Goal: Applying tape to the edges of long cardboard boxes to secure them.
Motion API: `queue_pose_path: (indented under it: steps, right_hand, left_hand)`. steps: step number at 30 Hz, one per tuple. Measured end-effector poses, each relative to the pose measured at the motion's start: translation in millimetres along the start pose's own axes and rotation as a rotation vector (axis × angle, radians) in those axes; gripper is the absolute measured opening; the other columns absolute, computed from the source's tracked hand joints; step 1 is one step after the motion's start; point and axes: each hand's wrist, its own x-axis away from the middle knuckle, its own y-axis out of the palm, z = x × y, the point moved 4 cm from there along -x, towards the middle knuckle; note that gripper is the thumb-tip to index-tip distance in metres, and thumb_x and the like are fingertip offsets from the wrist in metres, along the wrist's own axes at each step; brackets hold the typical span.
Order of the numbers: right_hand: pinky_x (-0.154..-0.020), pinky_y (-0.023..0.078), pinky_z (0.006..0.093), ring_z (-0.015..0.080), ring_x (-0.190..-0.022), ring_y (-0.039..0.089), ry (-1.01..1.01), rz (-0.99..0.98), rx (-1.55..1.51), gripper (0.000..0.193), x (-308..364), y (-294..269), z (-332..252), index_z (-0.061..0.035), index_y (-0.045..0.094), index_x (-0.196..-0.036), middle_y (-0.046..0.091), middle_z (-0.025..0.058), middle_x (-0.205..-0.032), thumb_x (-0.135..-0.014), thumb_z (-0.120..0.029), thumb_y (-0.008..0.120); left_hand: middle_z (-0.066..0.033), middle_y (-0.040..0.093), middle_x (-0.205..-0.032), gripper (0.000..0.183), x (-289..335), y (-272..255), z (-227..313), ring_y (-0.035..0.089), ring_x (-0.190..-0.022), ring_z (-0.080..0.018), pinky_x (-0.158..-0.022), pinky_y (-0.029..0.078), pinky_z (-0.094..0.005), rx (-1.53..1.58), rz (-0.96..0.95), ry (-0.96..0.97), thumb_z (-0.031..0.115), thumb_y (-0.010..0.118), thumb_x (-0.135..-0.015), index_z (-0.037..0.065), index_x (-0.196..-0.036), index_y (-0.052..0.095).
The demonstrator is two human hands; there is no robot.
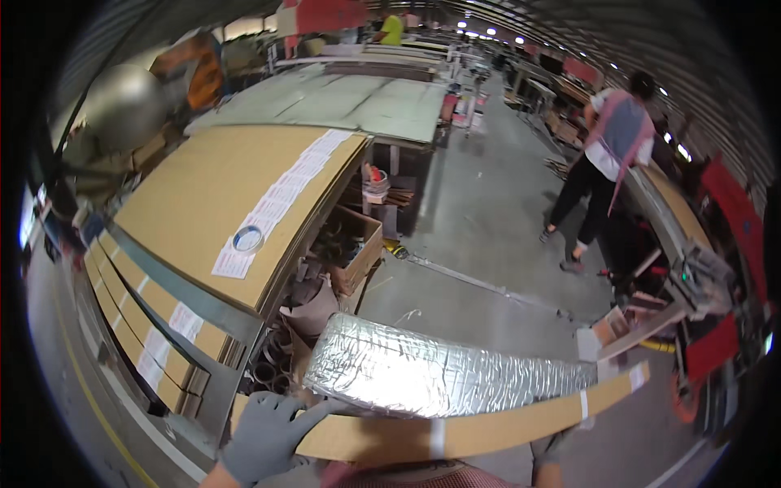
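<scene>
A broad worktop [195, 195] covered with cardboard sheets is seen at the left. A long foil-wrapped panel [439, 374] backed by a cardboard strip [488, 427] is carried low in front of the body. Its left end is clasped by the gloved left hand [264, 439]; the right hand's grip cannot be told. A tape roll [247, 238] lies on the worktop.

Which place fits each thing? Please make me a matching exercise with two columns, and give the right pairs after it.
Things:
1. tape roll
2. foil-wrapped bundle
3. left hand
4. open carton

Places:
A. on the left end of the long cardboard piece
B. on the floor under the table edge
C. on the strip of paper labels
D. on top of the long cardboard piece

Pairs: 1-C, 2-D, 3-A, 4-B
</scene>
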Motion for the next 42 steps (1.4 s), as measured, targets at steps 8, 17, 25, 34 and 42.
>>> queue_pose_path:
  steps: [8, 17, 25, 34, 42]
  right_hand:
    - [-0.085, 0.057, 0.0409, 0.0316, -0.104, 0.064, 0.419, 0.039, 0.235, 0.053, 32.4, 82.8, 30.1, 0.0011, 0.055, -0.126, 0.062, 0.0184, -0.120, -0.081, -0.019, 0.075]
    - [-0.096, 0.049, 0.0353, 0.0214, -0.107, 0.062, 0.446, -0.887, 1.282, 0.053, 145.1, 193.1, 175.2, -0.0008, 0.055, -0.128, 0.064, 0.0106, -0.118, -0.079, -0.008, 0.073]
    - [-0.094, 0.049, 0.0343, 0.0212, -0.103, 0.063, 0.517, -1.086, 1.545, 0.048, 182.5, 214.0, 167.0, -0.0023, 0.057, -0.125, 0.065, 0.0102, -0.115, -0.080, -0.010, 0.072]
    - [-0.092, 0.049, 0.0331, 0.0208, -0.099, 0.064, 0.829, -1.085, 1.735, 0.044, 166.2, 281.2, 116.8, -0.0039, 0.059, -0.123, 0.066, 0.0097, -0.111, -0.081, -0.012, 0.070]
    - [-0.101, 0.043, 0.0356, 0.0261, -0.116, 0.055, 0.051, -1.093, 1.383, 0.057, 177.9, 83.4, 217.9, -0.0036, 0.053, -0.128, 0.059, 0.0144, -0.124, -0.077, -0.016, 0.075]
  left_hand:
    - [-0.0293, 0.039, -0.137, 0.102, -14.1, 112.0, 63.5, 0.032, -0.133, -0.0455, -0.111, 0.025, -0.0496, 0.524, 0.079, 0.273, 0.061, 0.072, -0.071, -0.005, -0.140, 0.035]
    - [-0.0238, 0.038, -0.141, 0.114, 73.3, 137.4, 85.3, 0.034, -0.134, -0.0321, -0.113, 0.022, -0.0455, 1.705, -0.090, -0.056, 0.034, 0.078, -0.076, -0.002, -0.151, 0.001]
    - [-0.0145, 0.056, -0.126, 0.062, 124.4, 154.0, 124.5, 0.054, -0.115, -0.0309, -0.106, 0.032, -0.0510, 0.961, 0.004, 0.177, 0.047, 0.056, -0.093, 0.003, -0.136, 0.046]
    - [-0.0127, 0.043, -0.142, 0.084, 140.4, 184.4, 126.3, 0.045, -0.125, -0.0210, -0.109, 0.035, -0.0363, 1.363, -0.002, -0.078, 0.034, 0.070, -0.087, 0.007, -0.152, 0.024]
    - [-0.0129, 0.044, -0.142, 0.082, 125.9, 193.1, 143.2, 0.045, -0.125, -0.0226, -0.107, 0.036, -0.0361, 1.399, -0.090, -0.244, 0.025, 0.071, -0.087, 0.006, -0.152, 0.024]
